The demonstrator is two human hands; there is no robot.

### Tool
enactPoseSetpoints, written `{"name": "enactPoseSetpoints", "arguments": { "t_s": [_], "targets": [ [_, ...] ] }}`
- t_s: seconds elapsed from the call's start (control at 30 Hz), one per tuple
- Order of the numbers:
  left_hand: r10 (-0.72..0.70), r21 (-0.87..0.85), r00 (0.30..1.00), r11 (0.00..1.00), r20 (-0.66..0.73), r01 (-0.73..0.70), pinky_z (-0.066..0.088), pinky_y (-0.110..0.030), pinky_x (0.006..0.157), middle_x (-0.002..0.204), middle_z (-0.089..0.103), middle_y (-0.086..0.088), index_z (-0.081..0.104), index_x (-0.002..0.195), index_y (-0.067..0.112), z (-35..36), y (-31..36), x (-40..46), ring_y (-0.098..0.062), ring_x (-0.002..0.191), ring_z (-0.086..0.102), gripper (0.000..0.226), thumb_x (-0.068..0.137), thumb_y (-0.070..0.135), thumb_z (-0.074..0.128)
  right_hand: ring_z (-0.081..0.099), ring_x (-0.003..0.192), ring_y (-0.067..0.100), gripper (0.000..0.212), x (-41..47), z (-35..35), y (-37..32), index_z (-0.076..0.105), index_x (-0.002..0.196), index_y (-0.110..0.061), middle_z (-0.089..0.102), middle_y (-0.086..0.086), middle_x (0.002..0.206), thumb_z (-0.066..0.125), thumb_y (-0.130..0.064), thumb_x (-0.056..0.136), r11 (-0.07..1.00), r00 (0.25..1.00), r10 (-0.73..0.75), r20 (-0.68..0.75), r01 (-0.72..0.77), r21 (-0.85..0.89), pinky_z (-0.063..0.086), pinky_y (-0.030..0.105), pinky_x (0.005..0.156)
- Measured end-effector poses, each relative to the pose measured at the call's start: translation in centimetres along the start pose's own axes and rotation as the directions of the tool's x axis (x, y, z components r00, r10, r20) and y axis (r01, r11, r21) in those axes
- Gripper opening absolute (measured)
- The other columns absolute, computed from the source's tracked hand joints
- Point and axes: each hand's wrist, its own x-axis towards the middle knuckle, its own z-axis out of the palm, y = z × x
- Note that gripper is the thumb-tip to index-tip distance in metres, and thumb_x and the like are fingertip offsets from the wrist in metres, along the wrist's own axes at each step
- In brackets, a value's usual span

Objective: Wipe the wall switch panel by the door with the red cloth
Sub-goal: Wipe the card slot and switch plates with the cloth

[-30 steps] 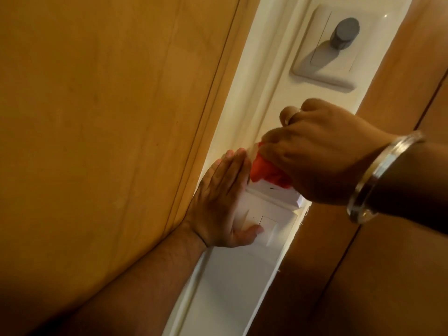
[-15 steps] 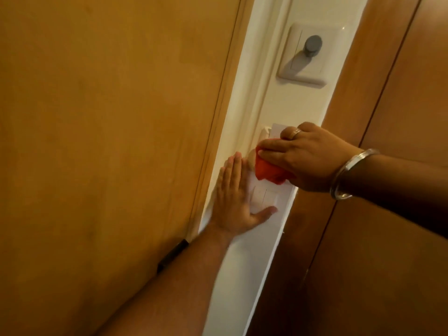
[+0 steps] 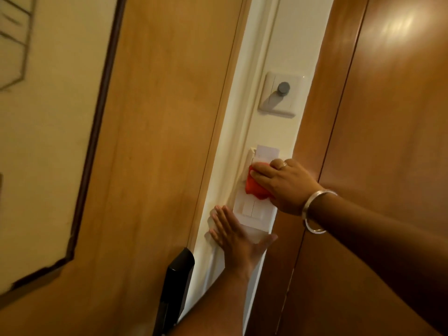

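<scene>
A white wall switch panel (image 3: 252, 209) sits on a narrow white wall strip between two wooden surfaces. My right hand (image 3: 283, 184), with a ring and a silver bangle, presses a bunched red cloth (image 3: 254, 186) against the panel's upper part, just under a white card (image 3: 266, 152) in its slot. My left hand (image 3: 238, 235) lies flat with spread fingers on the wall below and left of the panel, its thumb under the panel's lower edge.
Higher on the white strip (image 3: 283, 40) is a second plate with a grey round knob (image 3: 283, 88). A wooden door (image 3: 169, 117) with a black handle (image 3: 177, 284) stands left, wooden panelling (image 3: 388, 117) right. A framed picture (image 3: 43, 117) hangs far left.
The view has pulled back and both hands look smaller. My left hand slid down from beside the panel to below it. My right hand keeps the cloth on the panel's upper part.
</scene>
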Motion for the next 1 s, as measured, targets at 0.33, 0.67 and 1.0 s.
{"name": "enactPoseSetpoints", "arguments": {
  "t_s": [0.33, 0.67, 1.0],
  "targets": [
    [0.04, 0.045, 0.998, 0.998, -0.056, -0.037, -0.002, -0.06, 0.117, 0.165, -0.009, -0.016, -0.011, 0.154, 0.019, 0.2, 0.2, 0.4, -0.038, 0.151, -0.008, 0.139, 0.057, 0.095, 0.053, 0.048, 0.109, 0.032, 0.074, 1.7, -1.1, -1.2, 0.031, 0.139, -0.016, 0.04, 0.008, 0.142, 0.068, -0.028, 0.076, 0.995, 0.996, -0.056, 0.065, 0.061, -0.077, 0.044, 0.041, 0.083],
    [0.046, 0.094, 0.996, 0.995, -0.078, -0.039, 0.012, -0.064, 0.115, 0.163, 0.002, -0.019, 0.005, 0.156, 0.009, 0.7, 0.2, 0.6, -0.043, 0.15, 0.007, 0.146, 0.051, 0.088, 0.069, 0.054, 0.099, 0.026, 0.044, 4.7, -4.3, -1.8, 0.055, 0.118, -0.017, 0.062, 0.005, 0.112, 0.057, -0.041, 0.083, 0.999, 0.993, 0.015, 0.115, -0.011, -0.035, 0.042, 0.037, 0.082],
    [0.036, 0.074, 0.998, 0.997, -0.047, -0.033, -0.004, -0.058, 0.119, 0.165, -0.015, -0.013, -0.008, 0.157, 0.012, 1.0, -0.3, 0.6, -0.036, 0.153, -0.01, 0.146, 0.055, 0.088, 0.065, 0.053, 0.102, 0.027, 0.047, 5.4, -5.0, -1.5, 0.048, 0.126, -0.019, 0.06, 0.007, 0.114, 0.059, -0.035, 0.083, 0.999, 0.986, 0.051, 0.157, -0.053, 0.012, 0.041, 0.038, 0.086]
  ]
}}
